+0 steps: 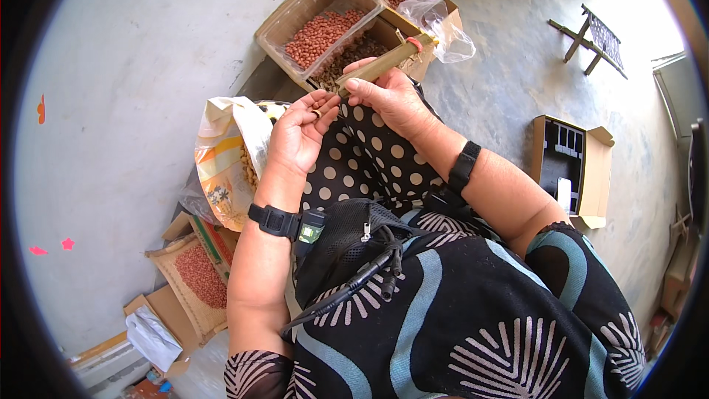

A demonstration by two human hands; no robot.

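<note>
One bamboo stick (395, 59), probably light and stiff, is gripped by my right hand (391, 100) near the plastic tub (316, 6); its middle seems good to hold. My left hand (298, 133), fingers curled, holds small peanuts (319, 103), likely fragile.

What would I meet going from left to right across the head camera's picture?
Pink star on the wall, white-and-orange bag, left hand, right hand, open cardboard box.
</note>
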